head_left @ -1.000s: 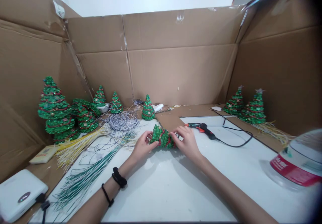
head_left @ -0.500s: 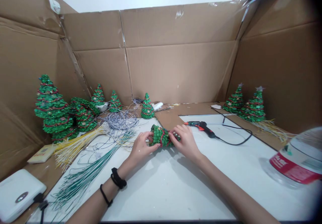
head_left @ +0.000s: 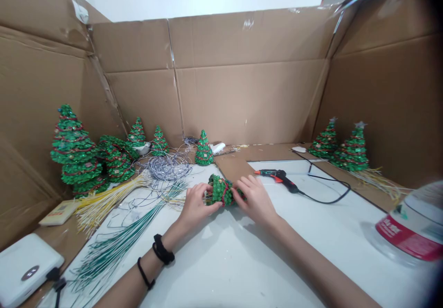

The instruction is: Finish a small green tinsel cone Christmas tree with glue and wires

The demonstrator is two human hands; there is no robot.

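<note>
A small green beaded Christmas tree (head_left: 221, 190) with a red garland lies on its side between my hands, over the white tabletop. My left hand (head_left: 198, 203) grips its wide base end, thumb in front and fingers behind. At the other end, the fingers of my right hand (head_left: 252, 197) are closed on the tree and cover its tip. Just beyond my right hand lies a black and orange glue gun (head_left: 280, 177) with its cable. Green wire stems (head_left: 138, 229) are spread to the left of my left hand.
Several finished trees (head_left: 74, 151) stand at the left; others (head_left: 353, 149) stand at the right. Tangled silvery wire (head_left: 169, 166) and yellow stems (head_left: 110, 195) lie left. A white box with a plug (head_left: 29, 266) sits front left, a clear plastic bottle (head_left: 411, 227) right. Cardboard walls (head_left: 249, 100) enclose the table.
The tree has turned slightly in my hands, and its base end tilts a little more toward me. The whole view has shifted slightly; the things on the table have not moved.
</note>
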